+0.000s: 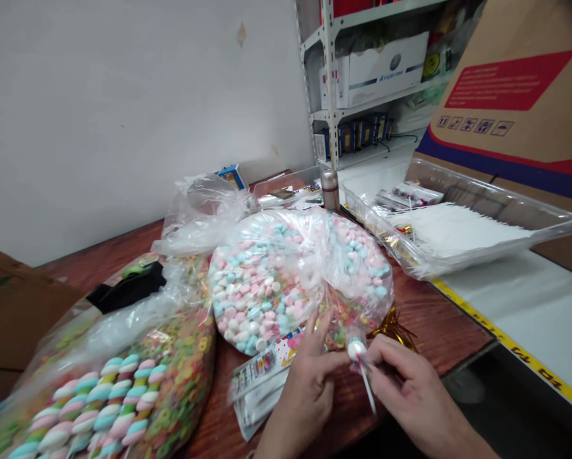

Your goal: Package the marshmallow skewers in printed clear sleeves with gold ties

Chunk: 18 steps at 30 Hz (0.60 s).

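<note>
Over reddish wooden table (pixel 439 325), you pinched white lollipop (pixel 357 349) in right hand (pixel 417 398), fingers closed on it just at round head. Left hand (pixel 305 401) sat just beside it, thumb reaching toward lollipop; cannot tell whether it gripped. Gold foil tinsel (pixel 393 328) lay behind hands. Clear bag of pastel candies (pixel 290 280) lay ahead, printed packets (pixel 259 389) beside left hand, bag of cereal rings (pixel 171 382) to left, plastic tray (pixel 458 255) at right.
</note>
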Available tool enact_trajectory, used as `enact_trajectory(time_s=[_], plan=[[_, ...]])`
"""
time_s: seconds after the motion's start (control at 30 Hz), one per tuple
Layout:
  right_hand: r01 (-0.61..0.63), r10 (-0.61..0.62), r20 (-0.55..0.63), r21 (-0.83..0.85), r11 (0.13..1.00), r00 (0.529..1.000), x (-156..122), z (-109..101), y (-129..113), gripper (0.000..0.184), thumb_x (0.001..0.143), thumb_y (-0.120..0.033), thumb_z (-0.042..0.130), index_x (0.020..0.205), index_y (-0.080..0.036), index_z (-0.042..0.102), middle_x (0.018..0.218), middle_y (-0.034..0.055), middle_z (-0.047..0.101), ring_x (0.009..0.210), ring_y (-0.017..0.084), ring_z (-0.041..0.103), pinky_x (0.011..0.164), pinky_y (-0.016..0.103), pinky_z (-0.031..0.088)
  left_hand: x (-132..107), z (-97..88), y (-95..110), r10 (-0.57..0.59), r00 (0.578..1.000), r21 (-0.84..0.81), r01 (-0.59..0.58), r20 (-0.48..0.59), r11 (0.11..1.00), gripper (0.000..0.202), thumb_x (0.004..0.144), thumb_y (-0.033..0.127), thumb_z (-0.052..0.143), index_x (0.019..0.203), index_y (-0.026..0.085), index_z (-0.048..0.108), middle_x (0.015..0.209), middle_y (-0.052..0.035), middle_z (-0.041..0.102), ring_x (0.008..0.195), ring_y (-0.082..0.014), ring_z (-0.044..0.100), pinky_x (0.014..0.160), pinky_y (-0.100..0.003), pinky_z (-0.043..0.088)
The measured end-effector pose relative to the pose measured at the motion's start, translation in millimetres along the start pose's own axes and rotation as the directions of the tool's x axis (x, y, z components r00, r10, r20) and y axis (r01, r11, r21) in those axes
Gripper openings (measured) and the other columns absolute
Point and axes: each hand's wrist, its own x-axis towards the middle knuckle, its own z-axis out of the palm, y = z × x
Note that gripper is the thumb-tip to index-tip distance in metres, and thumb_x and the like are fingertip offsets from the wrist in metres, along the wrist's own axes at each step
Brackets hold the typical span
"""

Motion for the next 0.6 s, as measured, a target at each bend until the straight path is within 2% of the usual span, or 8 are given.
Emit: enact_trajectory(time_s=[0.07, 0.13, 0.2, 0.27, 0.4, 0.5, 0.57, 0.6], plan=[[-0.157, 0.14, 0.09, 0.213, 0.964, 0.986, -3.3, 5.2, -0.6, 0.024, 0.087, -0.028, 0.057, 0.066, -0.019, 0.049, 0.066, -0.0034, 0.045, 0.062, 0.012, 0.04, 0.057, 0.024, 0.032, -5.1, 3.0, 3.2, -0.007, 0.997, 0.064, 0.012, -0.081, 0.998, 0.048, 0.088, 0.009, 0.04, 0.119, 0.032, 0.068, 0.162, 0.0015, 0.015, 0.148, -0.0275, 0.008, 0.117, -0.051, 0.012], [-0.313, 0.254, 0.185, 0.477, 0.821, 0.949, -7.4, 12.9, 2.0, 0.023, 0.083, -0.033, 0.063, 0.07, -0.019, 0.052, 0.062, -0.0055, 0.042, 0.056, 0.009, 0.032, 0.052, 0.022, 0.028, -11.0, 2.6, 8.7, -0.024, 0.996, -0.027, 0.022, -0.083, 0.999, 0.046, 0.091, 0.013, 0.039, 0.124, 0.033, 0.065, 0.162, 0.0007, 0.015, 0.147, -0.0274, 0.015, 0.116, -0.048, 0.017], [-0.415, 0.338, 0.251, 0.666, 0.62, 0.907, -12.2, 21.3, 5.1, 0.024, 0.079, -0.038, 0.068, 0.075, -0.018, 0.056, 0.059, -0.007, 0.04, 0.052, 0.008, 0.024, 0.049, 0.022, 0.023, -17.2, 0.0, 15.7, -0.035, 0.999, -0.206, 0.032, -0.011, 0.978, 0.041, 0.093, 0.021, 0.041, 0.125, 0.033, 0.064, 0.158, -0.0024, 0.029, 0.143, -0.0273, 0.027, 0.115, -0.046, 0.02], [-0.451, 0.396, 0.261, 0.722, 0.525, 0.88, -17.3, 29.5, 5.6, 0.024, 0.073, -0.035, 0.073, 0.073, -0.017, 0.058, 0.056, -0.0072, 0.041, 0.051, 0.007, 0.023, 0.047, 0.021, 0.022, -23.6, -1.4, 22.8, -0.063, 0.998, -0.38, 0.068, 0.028, 0.922, 0.034, 0.092, 0.033, 0.048, 0.12, 0.03, 0.067, 0.15, -0.0055, 0.043, 0.138, -0.0296, 0.036, 0.114, -0.045, 0.024], [-0.487, 0.348, 0.342, 0.582, 0.652, 0.873, -27.0, 48.8, -3.7, 0.01, 0.068, -0.021, 0.071, 0.074, -0.017, 0.064, 0.067, -0.0026, 0.058, 0.061, 0.011, 0.047, 0.061, 0.022, 0.039, -43.1, 3.5, 31.3, -0.258, 0.966, -0.59, 0.226, 0.032, 0.775, 0.049, 0.072, 0.054, 0.071, 0.112, 0.024, 0.068, 0.125, -0.0101, 0.063, 0.111, -0.0322, 0.058, 0.096, -0.041, 0.043], [-0.437, 0.2, 0.506, 0.406, 0.803, 0.839, -28.6, 63.1, -10.4, 0.013, 0.073, -0.029, 0.068, 0.081, -0.018, 0.066, 0.074, -0.0008, 0.065, 0.071, 0.016, 0.057, 0.069, 0.026, 0.044, -76.7, -1.5, 28.4, -0.42, 0.907, -0.555, 0.331, -0.036, 0.763, 0.052, 0.073, 0.051, 0.07, 0.117, 0.025, 0.065, 0.103, -0.0064, 0.069, 0.095, -0.0265, 0.061, 0.088, -0.036, 0.046], [-0.267, 0.124, 0.514, 0.214, 0.94, 0.849, -22.3, 68.1, -10.7, 0.015, 0.081, -0.032, 0.062, 0.078, -0.019, 0.066, 0.074, 0.0003, 0.066, 0.072, 0.018, 0.059, 0.068, 0.027, 0.043, -111.1, -14.4, 25.0, -0.562, 0.812, -0.517, 0.416, -0.159, 0.748, 0.045, 0.072, 0.05, 0.072, 0.108, 0.025, 0.068, 0.094, -0.0039, 0.07, 0.09, -0.025, 0.061, 0.085, -0.035, 0.047], [-0.154, 0.089, 0.477, 0.1, 0.983, 0.875, -16.0, 69.3, -9.5, 0.017, 0.086, -0.032, 0.057, 0.078, -0.019, 0.066, 0.077, 0.0012, 0.066, 0.075, 0.018, 0.06, 0.068, 0.027, 0.042, -130.4, -22.7, 24.5, -0.641, 0.742, -0.484, 0.494, -0.2, 0.723, 0.04, 0.071, 0.05, 0.073, 0.101, 0.024, 0.069, 0.085, -0.0031, 0.069, 0.09, -0.0258, 0.061, 0.082, -0.035, 0.048]])
